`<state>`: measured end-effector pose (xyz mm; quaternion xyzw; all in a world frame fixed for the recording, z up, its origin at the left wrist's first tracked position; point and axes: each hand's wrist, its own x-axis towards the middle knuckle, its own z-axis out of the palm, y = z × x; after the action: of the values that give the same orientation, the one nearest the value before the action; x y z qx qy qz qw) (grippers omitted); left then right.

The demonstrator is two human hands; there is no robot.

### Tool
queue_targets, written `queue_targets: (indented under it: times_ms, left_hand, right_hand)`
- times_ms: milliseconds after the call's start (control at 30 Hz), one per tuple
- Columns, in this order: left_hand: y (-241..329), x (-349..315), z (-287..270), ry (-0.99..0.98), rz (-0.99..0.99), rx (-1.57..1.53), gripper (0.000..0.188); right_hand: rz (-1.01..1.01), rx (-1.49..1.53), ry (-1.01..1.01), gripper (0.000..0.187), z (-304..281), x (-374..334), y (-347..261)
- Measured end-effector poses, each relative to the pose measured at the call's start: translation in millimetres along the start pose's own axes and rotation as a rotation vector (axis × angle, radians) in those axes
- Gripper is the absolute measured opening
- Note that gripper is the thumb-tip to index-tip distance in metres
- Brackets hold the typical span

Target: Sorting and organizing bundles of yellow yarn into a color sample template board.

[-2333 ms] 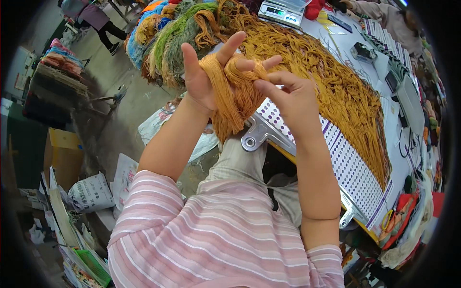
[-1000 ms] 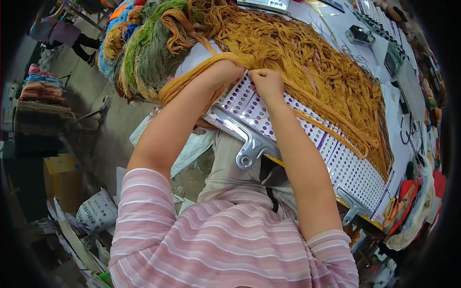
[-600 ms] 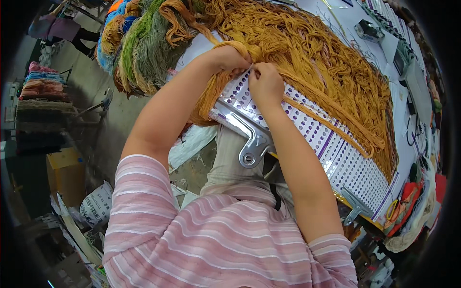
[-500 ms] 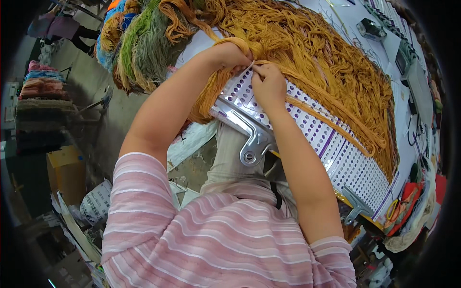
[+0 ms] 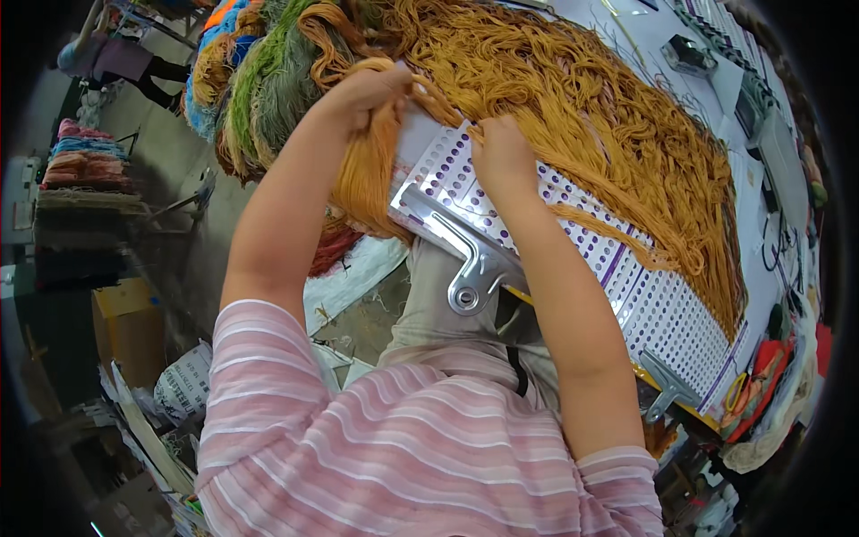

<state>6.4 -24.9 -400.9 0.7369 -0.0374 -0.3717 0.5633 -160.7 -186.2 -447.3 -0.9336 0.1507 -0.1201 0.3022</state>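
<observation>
My left hand [image 5: 371, 92] is closed around a hank of golden-orange yarn [image 5: 369, 179], whose strands hang down past the left end of a white card punched with rows of holes [image 5: 447, 161]. Over the card, my right hand [image 5: 504, 154] is closed with its fingertips on a strand of the same yarn. A twisted length of yarn runs between the two hands. Beyond them spreads a large heap of golden yarn [image 5: 573, 98]. One silver bulldog clip [image 5: 470, 259] grips the card's near edge, and a second silver clip [image 5: 667, 385] sits farther right.
Green, grey and blue hanks [image 5: 268, 89] hang over the table's left end. A small dark box [image 5: 691, 55] stands at the far right, near red and cream yarn bundles [image 5: 769, 385]. Stacked yarn [image 5: 85, 170] and a cardboard box [image 5: 130, 313] are at left; a person [image 5: 125, 58] stands behind.
My left hand has moved left and slightly up, away from my right hand, drawing the yarn along. The hank beneath it now hangs more openly. My right hand has shifted little.
</observation>
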Motion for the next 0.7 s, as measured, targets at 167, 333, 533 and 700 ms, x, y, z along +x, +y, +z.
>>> queue_targets:
  times_ms: [167, 333, 533, 700]
  left_hand:
    - [-5.2, -12.4, 12.8, -0.226, -0.135, -0.371, 0.018]
    - [-16.4, -19.9, 18.1, -0.64, -0.218, -0.589, 0.029]
    - [-23.7, -8.5, 26.1, -0.727, -0.162, -0.517, 0.034]
    - [-19.2, -12.8, 28.5, -0.532, -0.105, -0.56, 0.041]
  right_hand:
    - [-0.115, -0.274, 0.005, 0.013, -14.6, 8.8, -2.8]
    - [-0.334, -0.23, 0.169, 0.016, -12.6, 11.8, 8.9]
    - [-0.011, -0.115, -0.142, 0.023, -28.4, 10.6, -3.8]
    - [-0.058, -0.196, -0.136, 0.022, -21.8, 10.3, 11.7]
